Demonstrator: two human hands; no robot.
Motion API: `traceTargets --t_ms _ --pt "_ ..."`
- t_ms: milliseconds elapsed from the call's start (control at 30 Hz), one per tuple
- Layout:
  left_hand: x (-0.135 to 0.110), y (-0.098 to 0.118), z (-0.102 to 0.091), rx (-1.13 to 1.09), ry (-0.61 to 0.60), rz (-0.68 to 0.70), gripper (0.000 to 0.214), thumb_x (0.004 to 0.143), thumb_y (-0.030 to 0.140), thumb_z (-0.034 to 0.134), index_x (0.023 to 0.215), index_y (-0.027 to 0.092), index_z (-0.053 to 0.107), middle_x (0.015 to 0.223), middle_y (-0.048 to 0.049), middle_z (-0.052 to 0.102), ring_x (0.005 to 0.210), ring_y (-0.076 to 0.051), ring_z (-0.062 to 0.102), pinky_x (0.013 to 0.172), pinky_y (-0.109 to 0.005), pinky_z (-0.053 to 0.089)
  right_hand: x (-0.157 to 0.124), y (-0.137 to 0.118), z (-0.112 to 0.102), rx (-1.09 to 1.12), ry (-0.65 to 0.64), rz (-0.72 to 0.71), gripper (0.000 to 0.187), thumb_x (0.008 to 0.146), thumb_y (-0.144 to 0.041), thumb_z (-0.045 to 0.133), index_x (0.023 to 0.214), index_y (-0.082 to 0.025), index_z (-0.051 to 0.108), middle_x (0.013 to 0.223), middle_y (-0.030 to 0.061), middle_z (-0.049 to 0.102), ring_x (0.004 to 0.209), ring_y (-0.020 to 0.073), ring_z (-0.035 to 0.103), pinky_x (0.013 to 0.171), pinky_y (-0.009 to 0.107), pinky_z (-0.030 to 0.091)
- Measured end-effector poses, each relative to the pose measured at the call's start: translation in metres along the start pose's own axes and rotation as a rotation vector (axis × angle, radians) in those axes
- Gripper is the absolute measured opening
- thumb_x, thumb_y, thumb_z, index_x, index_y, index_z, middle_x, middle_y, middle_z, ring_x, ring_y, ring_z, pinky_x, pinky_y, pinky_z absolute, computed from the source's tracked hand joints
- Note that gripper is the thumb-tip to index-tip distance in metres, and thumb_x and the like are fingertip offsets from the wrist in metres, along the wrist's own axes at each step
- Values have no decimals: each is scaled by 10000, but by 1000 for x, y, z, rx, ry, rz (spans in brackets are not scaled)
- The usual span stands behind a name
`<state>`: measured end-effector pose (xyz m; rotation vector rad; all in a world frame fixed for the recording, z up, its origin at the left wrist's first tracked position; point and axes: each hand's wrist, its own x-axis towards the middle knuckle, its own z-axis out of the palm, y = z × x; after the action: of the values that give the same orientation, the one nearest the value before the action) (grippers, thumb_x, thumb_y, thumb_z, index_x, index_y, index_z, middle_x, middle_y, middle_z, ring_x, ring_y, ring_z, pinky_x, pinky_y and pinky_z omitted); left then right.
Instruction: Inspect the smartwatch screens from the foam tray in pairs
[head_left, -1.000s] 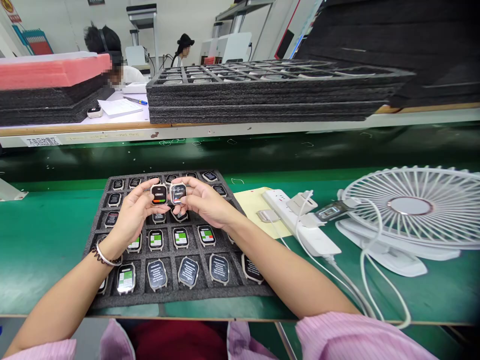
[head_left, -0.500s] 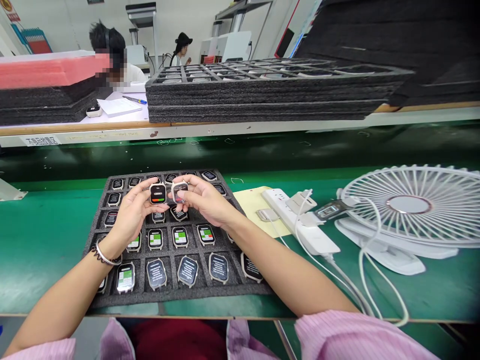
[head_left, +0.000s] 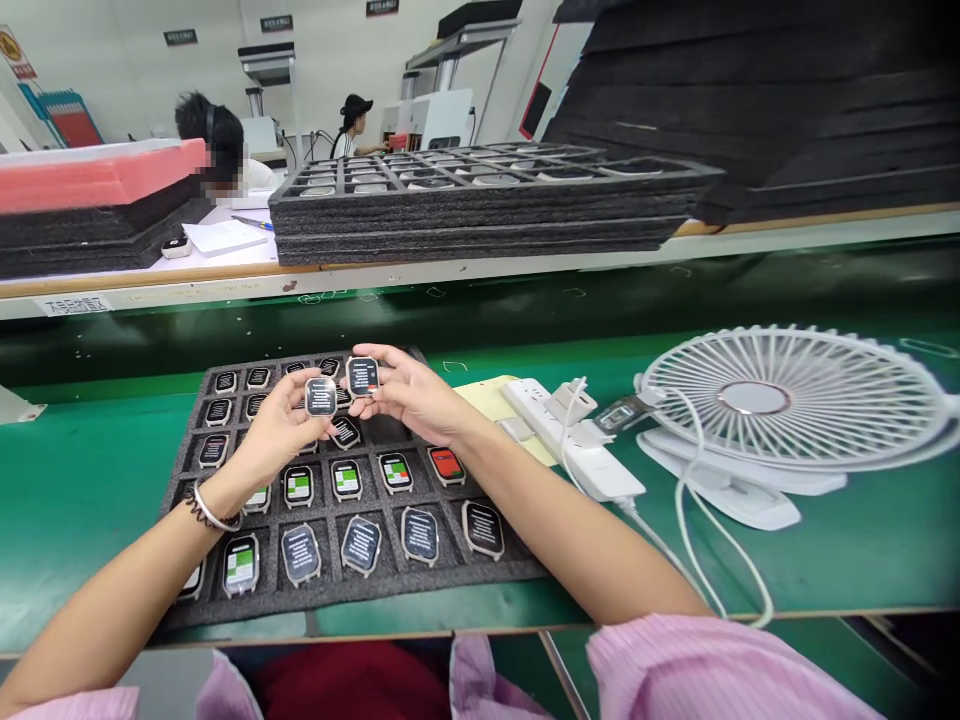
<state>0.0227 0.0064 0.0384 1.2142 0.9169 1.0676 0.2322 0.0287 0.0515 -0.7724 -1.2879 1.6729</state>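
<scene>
My left hand (head_left: 274,430) pinches a small square smartwatch body (head_left: 321,396) with a dark lit screen. Just to its right, my right hand (head_left: 409,393) holds a second smartwatch body (head_left: 363,376), a little higher. Both hands hover over the far middle of a black foam tray (head_left: 517,568) on the green bench. The tray's pockets hold several more watch bodies, some with green-and-white screens (head_left: 346,478), one with a red screen (head_left: 448,464), and dark text screens in the near row (head_left: 419,534).
A white desk fan (head_left: 780,400) lies at right, with a white power strip (head_left: 577,445), plugged chargers and trailing cables. A yellow sheet (head_left: 487,398) sits beside the tray. Stacked black foam trays (head_left: 480,210) fill the raised shelf behind. Two other people work at the far back.
Both watches' screens changed from a red-and-green display to dark screens with text. My right hand lifted its watch slightly higher. My head shifted, moving the scene leftward and uncovering the red-screen watch.
</scene>
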Motion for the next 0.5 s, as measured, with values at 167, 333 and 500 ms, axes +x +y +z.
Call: traceTargets --t_ms 167,333,500 --pt "21 -5 22 269 -216 -4 491 739 244 747 1152 186 488 1010 -40 660 749 -167 698 713 -336 573 -25 -7 -40 -195 4 -27 688 698 -123 770 1303 -236 461 1016 10 687 757 159 733 697 285 600" --pt "48 -25 51 1008 -281 240 410 771 262 764 1144 179 617 1121 -85 614 1081 -282 595 993 -464 496 -44 9 -87 -667 167 -23 465 736 -199 737 1156 -205 539 928 5 615 764 184 645 749 363 580" --pt "61 -42 63 1158 -289 238 487 800 318 770 1255 185 658 1219 -119 553 1211 -350 471 1112 -537 371 -49 18 -109 -1046 107 -10 442 751 -233 742 1181 -180 655 1044 58 517 890 228 589 885 432 556"
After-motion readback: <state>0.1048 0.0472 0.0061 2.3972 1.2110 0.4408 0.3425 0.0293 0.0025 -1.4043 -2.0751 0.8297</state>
